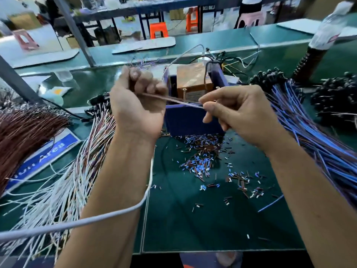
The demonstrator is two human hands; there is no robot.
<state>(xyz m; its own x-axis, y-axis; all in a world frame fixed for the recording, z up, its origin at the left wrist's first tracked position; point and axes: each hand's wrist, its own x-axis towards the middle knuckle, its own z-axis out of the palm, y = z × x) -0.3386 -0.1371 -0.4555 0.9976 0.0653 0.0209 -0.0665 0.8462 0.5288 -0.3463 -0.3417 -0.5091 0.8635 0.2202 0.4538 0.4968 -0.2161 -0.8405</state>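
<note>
Hovering beside the white wires, the left hand is clamping a thin wire in its fist. The right hand is pinching the far end between thumb and fingertips, above the tabletop, before the blue machine. Keeping it taut, pinched near the tip, is likely going to steer it cleanly. Its long axis is running left to right, sloping slightly down rightward.

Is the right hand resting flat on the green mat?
No, the right hand pinches a thin wire that the left hand also grips.
</note>
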